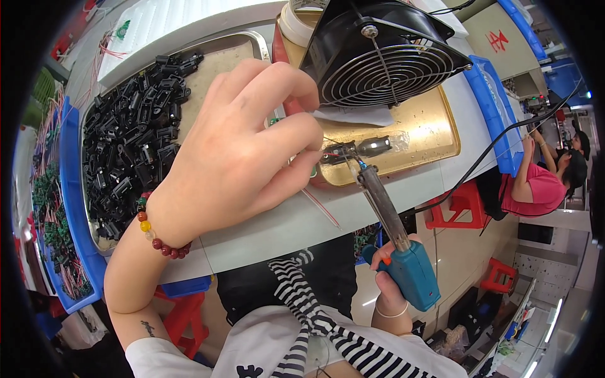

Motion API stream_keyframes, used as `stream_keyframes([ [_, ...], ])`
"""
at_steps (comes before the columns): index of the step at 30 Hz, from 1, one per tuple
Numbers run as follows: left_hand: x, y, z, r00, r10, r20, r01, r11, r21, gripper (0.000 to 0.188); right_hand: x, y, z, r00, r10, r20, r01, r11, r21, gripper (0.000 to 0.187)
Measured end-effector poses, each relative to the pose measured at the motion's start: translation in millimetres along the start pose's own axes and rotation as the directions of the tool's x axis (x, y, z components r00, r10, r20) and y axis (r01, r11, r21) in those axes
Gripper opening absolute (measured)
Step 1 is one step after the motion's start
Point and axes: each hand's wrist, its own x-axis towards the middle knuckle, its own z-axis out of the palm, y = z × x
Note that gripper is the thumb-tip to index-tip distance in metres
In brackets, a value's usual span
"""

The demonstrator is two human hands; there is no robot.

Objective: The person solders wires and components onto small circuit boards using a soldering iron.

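My left hand point(242, 142) is closed in a pinch above the front of the gold tray point(435, 135). Bits of a small green circuit board point(313, 171) show at its fingertips, with a red and a white wire point(322, 209) trailing toward the table edge. Most of that board is hidden by the fingers. Just right of them lies a black plastic housing point(373, 147) in the tray. My right hand point(387, 283) grips a teal soldering gun point(411, 277) by its handle. The gun's tip points up at the housing's left part, close to a red wire.
A black fan point(384, 60) with a wire grille stands behind the gold tray. On the left, a metal tray point(257, 47) holds many black housings. Beside it, a blue bin point(74, 208) contains wired green boards. A black cable point(479, 151) crosses the right side; a co-worker point(535, 183) sits beyond.
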Motion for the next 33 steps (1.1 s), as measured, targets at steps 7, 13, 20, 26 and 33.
stream_keyframes([
  [7,-1.1,-1.9,0.8,0.999,0.033,0.037,-0.035,0.998,0.045,0.018,-0.3,1.6,0.8,1.0,-0.011,-0.009,0.011,1.0,0.0,0.018],
  [13,-2.2,-2.1,4.3,0.997,0.069,0.041,-0.072,0.993,0.089,0.02,0.0,2.1,-2.6,0.999,-0.043,0.02,0.044,0.998,-0.042,0.02],
  [20,-1.0,-1.9,2.5,0.997,0.075,-0.004,-0.075,0.997,0.036,0.017,-0.2,3.0,-1.9,0.999,-0.031,0.026,0.032,0.999,-0.043,0.021],
  [26,-1.6,-3.9,3.5,0.997,0.083,0.0,-0.083,0.996,0.038,0.017,-0.2,3.9,-1.7,0.999,-0.021,0.026,0.022,0.999,-0.045,0.021],
  [33,-1.5,-4.1,3.5,0.997,0.08,0.008,-0.08,0.996,0.032,0.017,-1.7,6.6,-5.1,0.999,-0.016,0.041,0.018,0.998,-0.063,0.023],
])
